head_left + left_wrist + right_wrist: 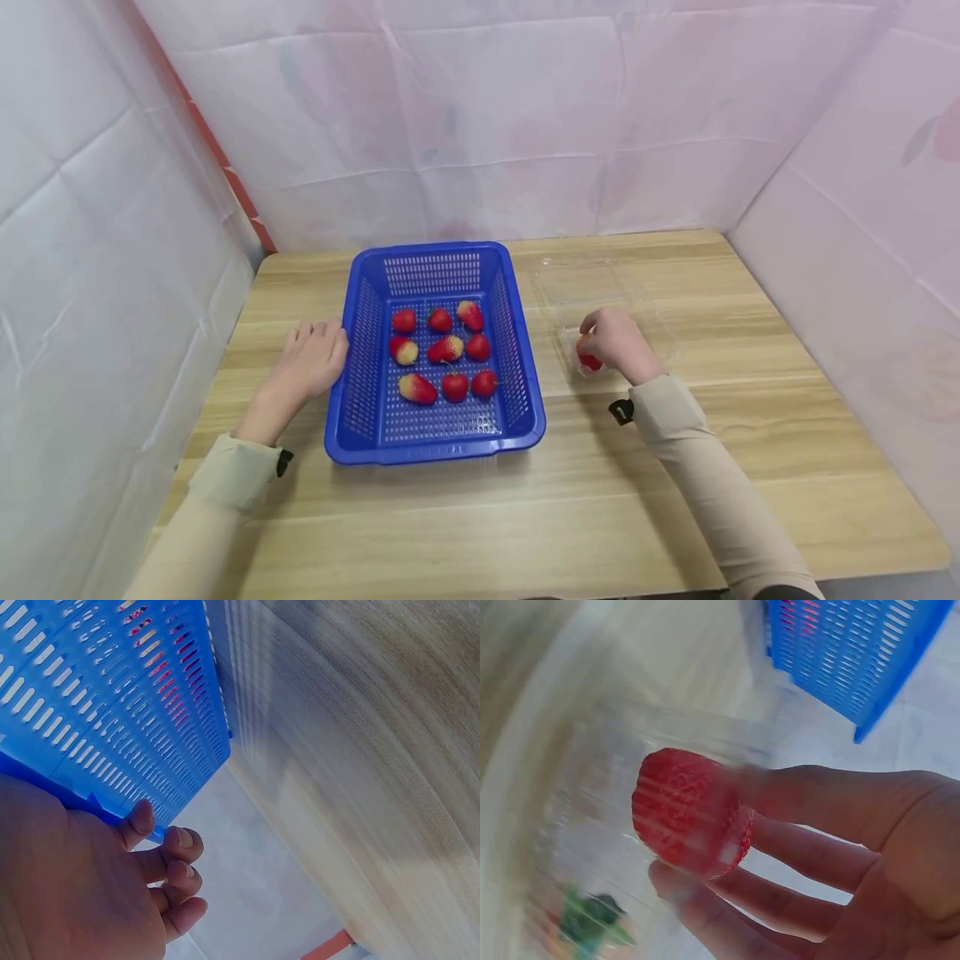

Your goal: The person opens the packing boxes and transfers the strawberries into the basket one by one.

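Note:
My right hand (618,340) pinches a red strawberry (679,810) between thumb and fingers, low inside a clear plastic box (585,282) at the right. The box wall covers part of the fruit in the right wrist view. On the left, my left hand (315,358) rests against the rim of a blue slotted basket (435,455); its fingers (176,851) are loosely bent and grip nothing I can see. Inside the basket lie several fruits: red-and-yellow strawberries (417,388) and small round red fruits (454,387), some with stems.
Both containers stand on a wood-grain table (450,533). Pale patterned cloth (487,125) hangs behind it and along both sides. A blurred green and red patch (589,922) shows low in the right wrist view; I cannot tell what it is.

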Tool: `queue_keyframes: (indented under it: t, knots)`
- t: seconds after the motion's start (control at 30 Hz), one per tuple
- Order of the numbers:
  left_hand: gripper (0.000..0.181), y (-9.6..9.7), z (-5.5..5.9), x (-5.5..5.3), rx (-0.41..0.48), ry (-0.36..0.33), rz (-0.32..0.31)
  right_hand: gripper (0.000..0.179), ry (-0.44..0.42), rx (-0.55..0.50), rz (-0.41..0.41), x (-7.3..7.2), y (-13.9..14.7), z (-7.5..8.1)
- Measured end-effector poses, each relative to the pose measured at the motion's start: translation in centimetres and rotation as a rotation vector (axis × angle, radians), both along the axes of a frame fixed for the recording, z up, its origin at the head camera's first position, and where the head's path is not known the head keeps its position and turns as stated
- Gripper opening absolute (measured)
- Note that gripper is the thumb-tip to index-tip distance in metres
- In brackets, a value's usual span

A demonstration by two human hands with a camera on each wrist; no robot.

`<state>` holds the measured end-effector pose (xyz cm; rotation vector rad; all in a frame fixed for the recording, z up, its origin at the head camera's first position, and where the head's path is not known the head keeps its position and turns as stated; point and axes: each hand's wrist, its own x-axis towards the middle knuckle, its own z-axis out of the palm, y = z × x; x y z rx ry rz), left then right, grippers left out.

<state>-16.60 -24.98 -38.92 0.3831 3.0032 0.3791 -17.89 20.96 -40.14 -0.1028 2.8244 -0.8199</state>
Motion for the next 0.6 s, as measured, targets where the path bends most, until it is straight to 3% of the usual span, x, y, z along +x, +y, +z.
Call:
queue_keyframes:
  t: [0.3, 0.6]
  knots:
    - [0.041, -0.1, 0.0, -0.1, 0.012, -0.005, -0.002, 0.032, 0.056, -0.056, 0.043, 0.3, -0.3, 2.8]
    - [0.041, 0.0, 0.1, -0.2, 0.007, 0.0, -0.007, 0.029, 0.141, 0.011, 0.071, 0.9, -1.9, 5.6]
